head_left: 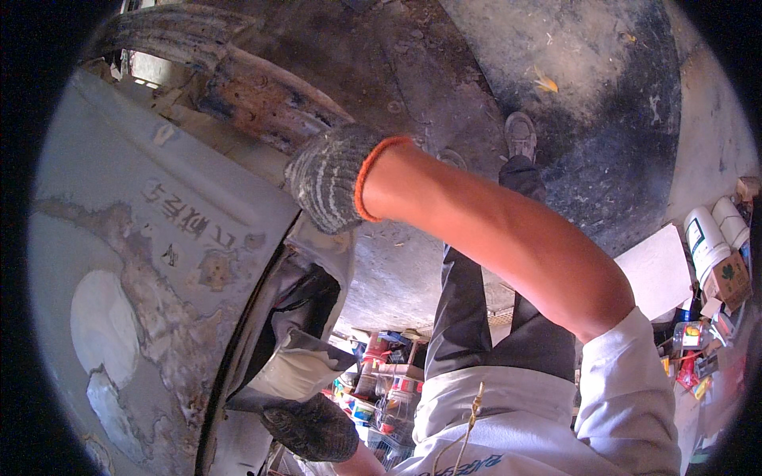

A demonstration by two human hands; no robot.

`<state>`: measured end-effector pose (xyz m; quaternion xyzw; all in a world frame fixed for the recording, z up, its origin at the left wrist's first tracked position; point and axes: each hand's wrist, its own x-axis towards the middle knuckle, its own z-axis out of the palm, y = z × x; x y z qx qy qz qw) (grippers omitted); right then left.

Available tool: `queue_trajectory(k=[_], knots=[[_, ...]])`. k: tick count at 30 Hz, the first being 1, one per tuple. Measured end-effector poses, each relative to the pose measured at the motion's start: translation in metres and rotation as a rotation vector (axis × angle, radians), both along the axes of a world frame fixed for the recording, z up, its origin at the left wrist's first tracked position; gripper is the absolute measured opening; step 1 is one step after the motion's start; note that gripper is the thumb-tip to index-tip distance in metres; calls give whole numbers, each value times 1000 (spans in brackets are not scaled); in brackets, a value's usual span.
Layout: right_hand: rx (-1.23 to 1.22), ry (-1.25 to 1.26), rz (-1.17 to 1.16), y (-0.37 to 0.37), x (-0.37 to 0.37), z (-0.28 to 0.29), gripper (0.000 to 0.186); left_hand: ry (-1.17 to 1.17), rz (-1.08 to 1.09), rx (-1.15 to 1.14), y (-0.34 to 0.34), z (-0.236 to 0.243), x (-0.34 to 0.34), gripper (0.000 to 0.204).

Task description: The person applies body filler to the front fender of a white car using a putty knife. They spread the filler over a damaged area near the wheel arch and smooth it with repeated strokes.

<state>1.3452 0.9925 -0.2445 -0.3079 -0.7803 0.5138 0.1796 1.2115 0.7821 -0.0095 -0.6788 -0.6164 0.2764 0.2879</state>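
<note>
My right hand (pixel 329 178), in a grey knitted glove with an orange cuff, is closed at the corner of a grey, worn vehicle body panel (pixel 214 182). Its fingers curl down out of sight, so what they hold, if anything, is hidden. Below it, a dark, ragged-looking opening (pixel 317 297) shows beside the panel's black-lined edge. A bent, beige-and-grey sheet piece (pixel 298 373) sticks out there. Against this piece's lower end rests my left hand (pixel 313 431) in a dark glove; its fingers are mostly hidden.
The panel bears a pale filler patch (pixel 105 327) and rusty blotches. Beyond it lies a rusted curved metal part (pixel 266 99). A dark mat (pixel 611 119) covers part of the floor near my shoe (pixel 520 135). White buckets (pixel 705 238) and cluttered goods stand at the right.
</note>
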Motion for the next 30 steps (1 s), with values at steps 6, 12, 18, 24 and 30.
queue_trajectory(k=[6,12,18,24,30], knots=[[166,39,10,2,15,1,16,162,-99,-54,6,0,4,48],[59,103,-158,-5,29,-23,15,149,-33,-26,4,-2,1,49],[80,120,-243,-24,15,-40,16,117,-83,-18,4,-2,-3,47],[-103,124,-455,-68,17,-54,20,252,-124,-106,8,1,4,47],[-356,154,-609,-137,8,-52,33,251,-138,-121,9,-3,6,50]])
